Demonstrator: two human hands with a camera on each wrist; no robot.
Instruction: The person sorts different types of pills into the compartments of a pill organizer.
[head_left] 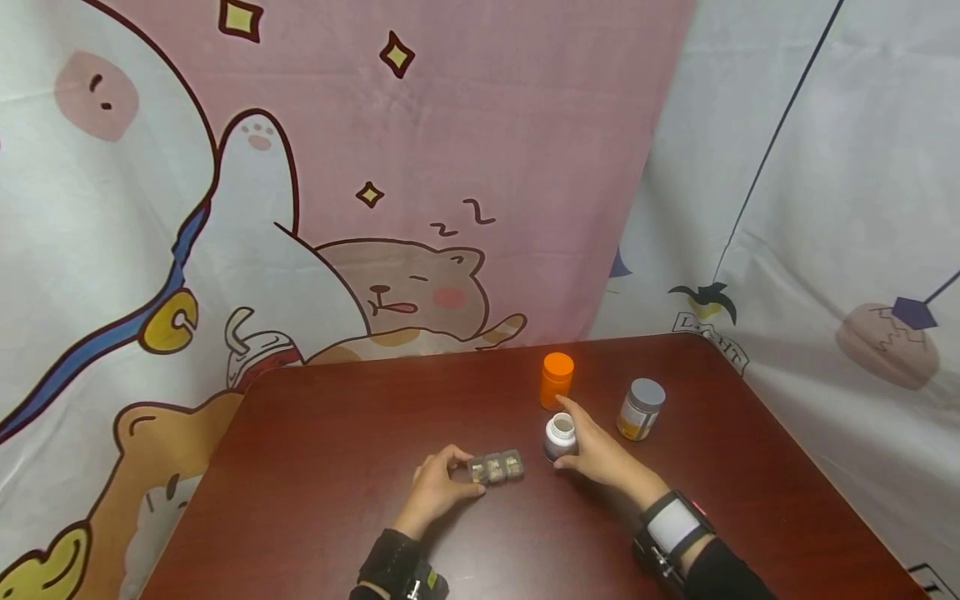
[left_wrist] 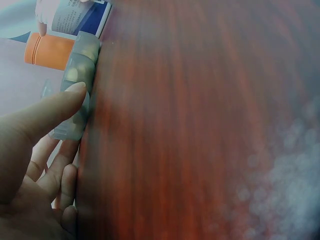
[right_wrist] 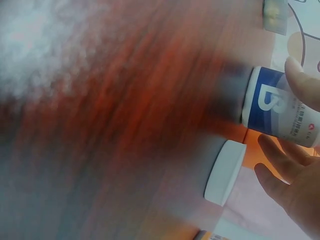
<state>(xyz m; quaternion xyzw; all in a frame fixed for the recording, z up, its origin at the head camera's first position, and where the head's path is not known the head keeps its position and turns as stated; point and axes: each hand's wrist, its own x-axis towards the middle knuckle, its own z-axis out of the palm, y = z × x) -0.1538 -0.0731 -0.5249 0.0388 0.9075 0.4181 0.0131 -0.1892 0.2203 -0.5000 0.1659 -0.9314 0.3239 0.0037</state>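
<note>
My left hand [head_left: 437,486] pinches the left end of a translucent grey pill organizer [head_left: 497,468], thumb on the near side and fingers on the far side. Pale pills show inside its compartments, and a clear flap [left_wrist: 46,89] stands up beside my thumb. To the right, my right hand [head_left: 603,454] holds a white pill bottle [head_left: 560,440] between thumb and fingers. The bottle is upright and uncapped, with a blue and white label [right_wrist: 280,107]. A white cap [right_wrist: 225,172] lies on the table beside it, hidden behind my hand in the head view.
An orange pill bottle [head_left: 556,383] stands just behind the white one. A jar with a grey lid [head_left: 641,410] is further right. The brown table [head_left: 337,450] ends at the back against a printed cloth [head_left: 562,167].
</note>
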